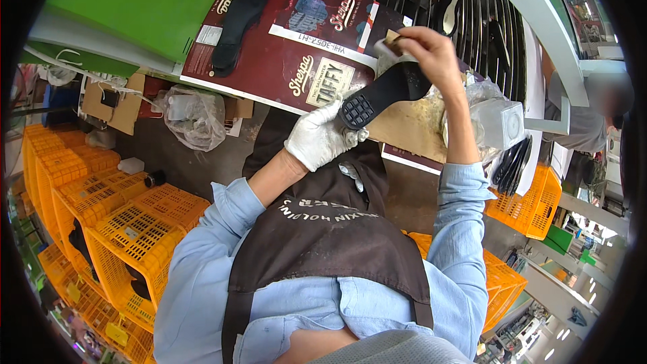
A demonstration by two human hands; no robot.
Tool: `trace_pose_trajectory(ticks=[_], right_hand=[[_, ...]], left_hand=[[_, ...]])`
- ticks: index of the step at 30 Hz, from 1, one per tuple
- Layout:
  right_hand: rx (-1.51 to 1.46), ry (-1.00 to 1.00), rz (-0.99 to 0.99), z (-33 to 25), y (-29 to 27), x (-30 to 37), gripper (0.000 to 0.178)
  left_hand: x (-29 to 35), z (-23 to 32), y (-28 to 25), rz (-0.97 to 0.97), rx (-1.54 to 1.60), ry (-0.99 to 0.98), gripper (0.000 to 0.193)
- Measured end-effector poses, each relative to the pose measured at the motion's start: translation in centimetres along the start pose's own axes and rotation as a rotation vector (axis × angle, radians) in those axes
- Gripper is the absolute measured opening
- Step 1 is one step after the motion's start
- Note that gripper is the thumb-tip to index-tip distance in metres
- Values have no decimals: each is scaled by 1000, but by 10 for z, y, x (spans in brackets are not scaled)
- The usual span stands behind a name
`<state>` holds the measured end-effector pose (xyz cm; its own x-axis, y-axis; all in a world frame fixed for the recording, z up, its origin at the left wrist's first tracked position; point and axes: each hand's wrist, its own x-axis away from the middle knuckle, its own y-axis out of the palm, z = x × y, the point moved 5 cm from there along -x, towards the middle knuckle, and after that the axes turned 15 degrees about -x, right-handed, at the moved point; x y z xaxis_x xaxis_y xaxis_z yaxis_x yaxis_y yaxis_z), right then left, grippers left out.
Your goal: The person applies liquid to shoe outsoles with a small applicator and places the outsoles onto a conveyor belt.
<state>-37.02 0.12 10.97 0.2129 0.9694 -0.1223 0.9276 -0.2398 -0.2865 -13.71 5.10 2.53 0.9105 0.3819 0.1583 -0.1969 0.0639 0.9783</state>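
My gloved left hand (320,138) grips one black shoe sole (385,100) by its treaded heel, over the maroon cardboard's (269,61) near edge. My bare right hand (433,57) pinches one small tan piece (389,43), too blurred to identify, near the other end. One second sole (236,35) lies on the cardboard, among three pale script logos, one cream label (330,82) and one white strip (322,46) of dark characters.

The right hand (431,55) partly hides a tan piece (391,38).
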Motion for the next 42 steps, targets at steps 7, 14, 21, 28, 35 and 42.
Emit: trace_pose_trajectory(ticks=[7, 14, 21, 28, 35, 42], right_hand=[[-8, 173, -229, -2, -11, 0, 19], [-15, 104, 128, 26, -58, 12, 21], [177, 145, 434, 52, -98, 45, 20], [185, 138, 447, 78, -102, 68, 24], [344, -362, 255, -22, -22, 90, 22], [141, -325, 113, -59, -4, 115, 23]], left_hand=[[3, 0, -8, -82, 34, -9, 42], [5, 3, 5, 156, -143, 7, 43], [1, 2, 4, -18, -136, 37, 46], [3, -4, 5, 10, -191, 15, 48], [6, 1, 22, -124, -285, 25, 59], [2, 4, 27, -94, -355, -5, 69]])
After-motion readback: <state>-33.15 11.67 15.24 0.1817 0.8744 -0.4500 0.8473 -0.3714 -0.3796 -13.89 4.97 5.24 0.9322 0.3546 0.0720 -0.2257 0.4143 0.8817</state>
